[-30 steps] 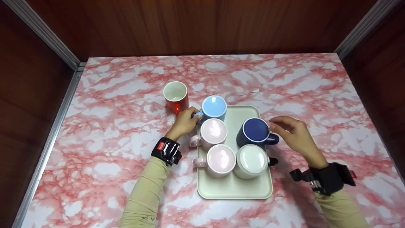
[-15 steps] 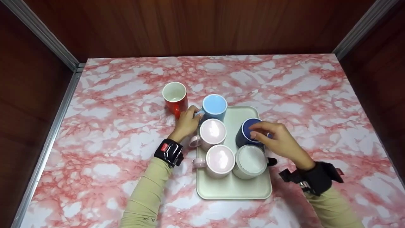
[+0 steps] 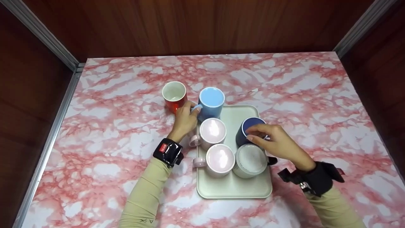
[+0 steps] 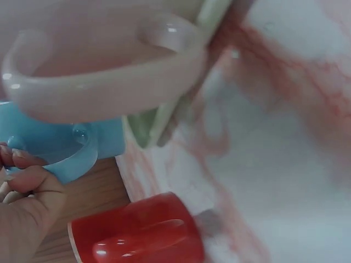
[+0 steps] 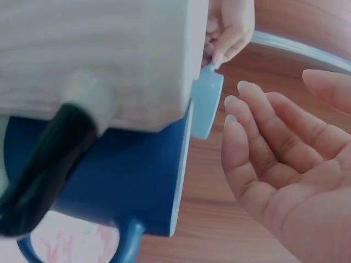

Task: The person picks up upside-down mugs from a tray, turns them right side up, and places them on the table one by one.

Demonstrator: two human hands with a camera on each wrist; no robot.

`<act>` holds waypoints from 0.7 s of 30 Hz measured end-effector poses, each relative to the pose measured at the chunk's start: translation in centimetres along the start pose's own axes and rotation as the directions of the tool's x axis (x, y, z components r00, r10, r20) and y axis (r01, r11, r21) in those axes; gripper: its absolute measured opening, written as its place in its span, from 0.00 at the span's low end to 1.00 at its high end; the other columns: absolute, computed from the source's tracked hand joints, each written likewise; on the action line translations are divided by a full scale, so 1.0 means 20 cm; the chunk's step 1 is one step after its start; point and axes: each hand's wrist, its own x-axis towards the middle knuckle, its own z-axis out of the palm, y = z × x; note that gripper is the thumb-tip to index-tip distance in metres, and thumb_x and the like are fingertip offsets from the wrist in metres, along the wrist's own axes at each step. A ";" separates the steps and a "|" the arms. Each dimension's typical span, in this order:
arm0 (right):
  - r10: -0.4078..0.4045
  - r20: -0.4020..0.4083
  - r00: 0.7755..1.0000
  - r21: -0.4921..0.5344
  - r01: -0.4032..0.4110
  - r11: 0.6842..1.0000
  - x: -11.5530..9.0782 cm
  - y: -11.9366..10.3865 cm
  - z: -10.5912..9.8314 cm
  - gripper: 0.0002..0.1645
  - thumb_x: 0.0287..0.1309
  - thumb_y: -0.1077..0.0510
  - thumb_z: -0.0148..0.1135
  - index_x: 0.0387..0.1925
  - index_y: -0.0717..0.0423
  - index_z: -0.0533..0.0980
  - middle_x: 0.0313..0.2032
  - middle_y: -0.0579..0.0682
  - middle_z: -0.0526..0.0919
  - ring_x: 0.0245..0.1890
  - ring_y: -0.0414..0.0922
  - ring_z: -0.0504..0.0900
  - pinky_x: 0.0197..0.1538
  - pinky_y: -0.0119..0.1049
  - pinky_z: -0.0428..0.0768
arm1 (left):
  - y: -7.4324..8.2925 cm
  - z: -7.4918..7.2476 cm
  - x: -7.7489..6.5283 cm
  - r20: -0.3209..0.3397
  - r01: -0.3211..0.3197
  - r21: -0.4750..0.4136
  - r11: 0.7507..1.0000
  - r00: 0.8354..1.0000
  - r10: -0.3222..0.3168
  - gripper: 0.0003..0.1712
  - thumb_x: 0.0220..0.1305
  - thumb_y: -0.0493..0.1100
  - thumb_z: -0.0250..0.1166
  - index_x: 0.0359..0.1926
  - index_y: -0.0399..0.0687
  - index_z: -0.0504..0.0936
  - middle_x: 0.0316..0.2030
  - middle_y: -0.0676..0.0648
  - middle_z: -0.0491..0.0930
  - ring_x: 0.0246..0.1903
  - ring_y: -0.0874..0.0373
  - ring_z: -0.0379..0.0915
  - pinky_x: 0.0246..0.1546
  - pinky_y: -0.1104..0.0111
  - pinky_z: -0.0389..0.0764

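Note:
My left hand (image 3: 184, 119) pinches the handle of a light blue mug (image 3: 211, 109) at the tray's far left corner. In the left wrist view, thumb and fingers meet on that handle. The mug looks raised, though its base is hidden in the head view. My right hand (image 3: 277, 142) hovers over a navy blue mug (image 3: 240, 136) on the tray, fingers loosely bent. A gap separates the right hand (image 5: 290, 164) from the navy mug's rim in the right wrist view. That hand holds nothing and partly covers the mug from above.
The pale green tray (image 3: 234, 192) also carries two pink mugs (image 3: 220, 158) on its left and a whitish mug (image 3: 250, 161) with a black handle at right. A red mug (image 3: 172, 106) stands on the marbled table beyond my left hand. Wood panels (image 3: 202, 28) enclose the table.
My left hand has shifted the light blue mug away from me and apparently upward. My right hand has come in from the right to over the navy mug. The other mugs stay put.

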 end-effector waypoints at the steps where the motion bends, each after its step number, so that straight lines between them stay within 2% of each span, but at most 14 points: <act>1: 0.009 0.003 1.000 0.004 -0.009 1.000 0.00 -0.01 0.00 0.09 0.55 0.65 0.61 0.38 0.65 0.79 0.32 0.50 0.83 0.32 0.38 0.78 0.35 0.29 0.75 | 0.01 -0.01 0.00 -0.009 -0.003 -0.009 1.000 1.000 0.003 0.09 0.61 0.39 0.59 0.36 0.35 0.76 0.31 0.39 0.79 0.35 0.46 0.74 0.40 0.59 0.70; 5: 0.053 0.019 0.998 0.032 -0.054 0.998 0.01 -0.05 0.00 0.10 0.56 0.63 0.61 0.39 0.65 0.79 0.33 0.51 0.83 0.33 0.38 0.79 0.37 0.29 0.76 | 0.07 -0.03 -0.01 -0.046 -0.011 -0.061 0.998 0.999 0.009 0.09 0.61 0.39 0.60 0.36 0.33 0.76 0.29 0.39 0.79 0.34 0.47 0.75 0.40 0.61 0.71; 13: 0.127 0.091 0.988 0.200 -0.143 0.969 0.01 -0.11 0.01 0.12 0.57 0.64 0.59 0.40 0.69 0.77 0.36 0.59 0.81 0.38 0.39 0.80 0.41 0.26 0.75 | 0.23 -0.11 -0.04 -0.093 -0.061 -0.147 0.987 0.995 0.047 0.09 0.61 0.37 0.59 0.36 0.32 0.77 0.28 0.40 0.80 0.31 0.50 0.75 0.36 0.65 0.72; 18: 0.172 0.129 0.977 0.272 -0.202 0.941 0.01 -0.14 0.02 0.13 0.59 0.62 0.58 0.41 0.70 0.76 0.37 0.58 0.81 0.38 0.39 0.79 0.42 0.28 0.76 | 0.33 -0.14 -0.08 -0.079 -0.011 -0.237 0.971 0.997 -0.008 0.08 0.61 0.37 0.58 0.36 0.33 0.77 0.25 0.42 0.78 0.28 0.54 0.73 0.33 0.68 0.71; 21: 0.204 0.146 0.968 0.321 -0.242 0.916 0.01 -0.16 0.02 0.15 0.59 0.61 0.57 0.43 0.71 0.75 0.37 0.57 0.81 0.39 0.41 0.80 0.43 0.31 0.76 | 0.38 -0.14 -0.11 -0.053 0.039 -0.318 0.947 0.997 -0.058 0.07 0.62 0.37 0.58 0.34 0.34 0.76 0.20 0.47 0.74 0.24 0.58 0.69 0.28 0.71 0.68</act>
